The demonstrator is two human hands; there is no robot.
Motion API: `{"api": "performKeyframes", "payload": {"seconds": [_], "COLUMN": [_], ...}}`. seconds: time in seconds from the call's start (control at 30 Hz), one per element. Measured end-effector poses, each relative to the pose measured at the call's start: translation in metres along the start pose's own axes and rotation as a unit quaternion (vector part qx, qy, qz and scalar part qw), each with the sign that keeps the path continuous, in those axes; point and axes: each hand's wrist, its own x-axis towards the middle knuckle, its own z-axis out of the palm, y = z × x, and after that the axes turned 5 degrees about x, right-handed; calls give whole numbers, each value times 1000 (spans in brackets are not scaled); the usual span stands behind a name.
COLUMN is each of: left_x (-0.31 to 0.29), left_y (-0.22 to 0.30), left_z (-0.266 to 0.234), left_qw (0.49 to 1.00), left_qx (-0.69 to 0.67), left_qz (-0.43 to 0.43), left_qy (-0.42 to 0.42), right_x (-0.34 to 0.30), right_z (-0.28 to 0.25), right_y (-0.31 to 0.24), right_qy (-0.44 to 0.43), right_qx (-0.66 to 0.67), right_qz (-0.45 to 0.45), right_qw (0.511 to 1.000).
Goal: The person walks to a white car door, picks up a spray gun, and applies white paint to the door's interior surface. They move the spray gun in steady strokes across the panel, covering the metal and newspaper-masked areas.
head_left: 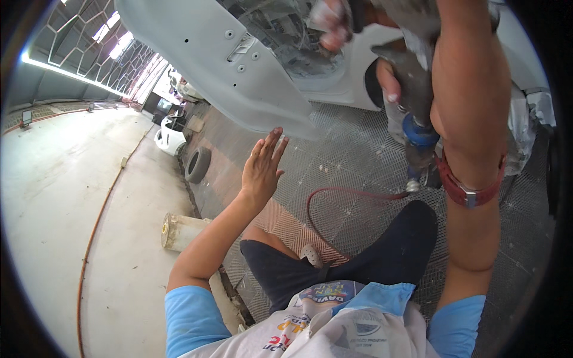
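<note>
My left hand [262, 170] is open, with its fingers stretched out and nearly together. It is nearest the lower edge of a grey car door panel [239, 65], and I cannot tell whether the fingertips touch it. My right hand [462, 113] grips a dark grey air-powered tool [418, 89] with a blue collar [420, 135], held in front of the car body. A red air hose [352, 191] runs from the tool's metal fitting and loops down by my legs. The tool's working end and part of the grip are hidden or blurred.
Another person's blurred, dusty fingers [331, 27] show at the top. Beyond the door, crumpled masking sheet [280, 36] covers the car's opening. A tyre [197, 164] and a pale cylindrical container [182, 232] stand along the white wall [54, 227]. Ribbed tiles [352, 155] cover the floor.
</note>
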Motion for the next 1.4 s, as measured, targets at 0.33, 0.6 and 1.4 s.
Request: {"api": "performKeyframes", "payload": {"seconds": [0.33,0.6,1.4], "left_x": [8,-11,-77], "left_y": [4,9,13], "left_z": [-14,-13,60], "left_qw": [1000,995,980], "left_qx": [17,-57,-130], "left_qz": [2,-29,-89], "left_qy": [-23,-77,-119], "right_x": [-47,-18,39], "right_z": [10,26,103], "right_y": [-23,-34,-76], "right_qy": [-28,42,-155], "right_qx": [-1,97,189], "right_qz": [-18,-71,-121], "right_qw": [999,992,962]}}
